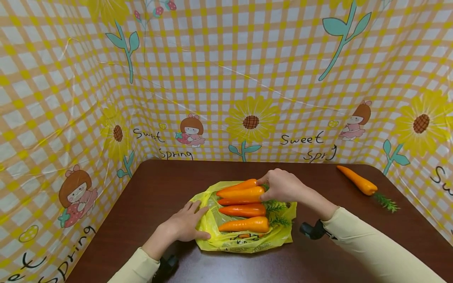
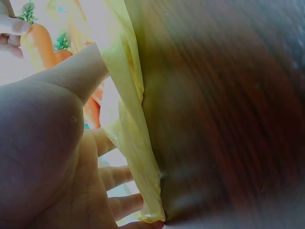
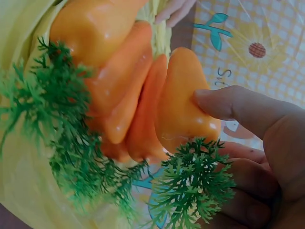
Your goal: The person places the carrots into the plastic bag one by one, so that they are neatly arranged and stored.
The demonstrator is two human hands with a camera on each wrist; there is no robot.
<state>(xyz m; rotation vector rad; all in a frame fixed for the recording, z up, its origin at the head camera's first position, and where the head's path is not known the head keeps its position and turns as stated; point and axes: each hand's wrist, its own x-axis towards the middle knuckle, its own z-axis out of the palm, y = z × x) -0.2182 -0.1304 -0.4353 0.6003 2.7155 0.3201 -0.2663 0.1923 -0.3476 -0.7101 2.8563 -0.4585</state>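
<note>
In the head view, several orange toy carrots [image 1: 244, 224] with green leafy tops lie side by side on a yellow plastic bag [image 1: 212, 245], tips pointing left. My right hand [image 1: 284, 186] pinches the thick end of a carrot [image 3: 183, 95] on the far side of the row. The right wrist view shows the thumb on top, fingers beneath, and the leaves [image 3: 190, 181] hanging below. My left hand [image 1: 182, 224] rests on the bag's left edge with its fingers spread. Seen from the left wrist, those fingers lie against the yellow plastic [image 2: 136, 152].
Another carrot [image 1: 357, 181] lies apart at the back right of the brown table [image 1: 170, 177]. A checked cloth [image 1: 212, 78] with flowers and printed figures stands around the back and sides. Each forearm carries a black wrist camera [image 1: 313, 230].
</note>
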